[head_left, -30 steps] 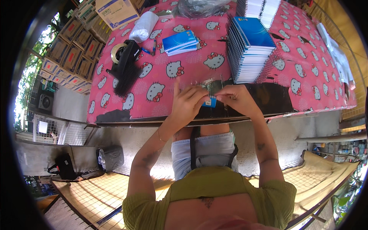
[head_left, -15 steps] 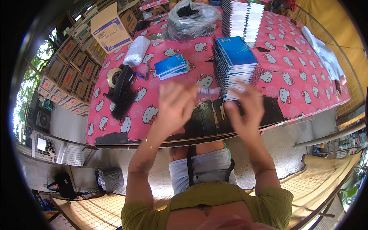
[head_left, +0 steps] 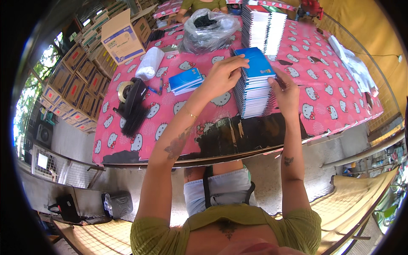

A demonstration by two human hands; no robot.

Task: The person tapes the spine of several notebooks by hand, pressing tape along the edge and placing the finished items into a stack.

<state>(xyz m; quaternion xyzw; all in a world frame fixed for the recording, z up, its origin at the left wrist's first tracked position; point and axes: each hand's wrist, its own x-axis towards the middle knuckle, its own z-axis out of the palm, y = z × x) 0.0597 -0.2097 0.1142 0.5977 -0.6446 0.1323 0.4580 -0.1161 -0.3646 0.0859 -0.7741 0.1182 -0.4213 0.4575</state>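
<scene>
A tall stack of spiral-bound notebooks (head_left: 256, 100) stands right of centre on the table, its top blue notebook (head_left: 258, 64) lying cover up. My left hand (head_left: 225, 74) reaches over the stack's left side, fingers bent and closed on the top notebook's left edge. At the opposite edge, my right hand (head_left: 285, 91) pinches the top notebook's right side between thumb and fingers. The undersides of both grips are hidden. Left of my left hand lie a few smaller blue notebooks (head_left: 185, 80) in a low, uneven pile.
A black tape dispenser (head_left: 135, 95) and black binding coils (head_left: 135, 122) lie at the left. Behind are a white roll (head_left: 150, 63), a plastic bag of black material (head_left: 209, 32), taller notebook stacks (head_left: 263, 32) and an open carton (head_left: 123, 38). Another person (head_left: 202, 5) sits opposite.
Both hands have moved up and away from the table's front edge onto the stack. The top notebook's cover label now sits at its lower right instead of its upper left.
</scene>
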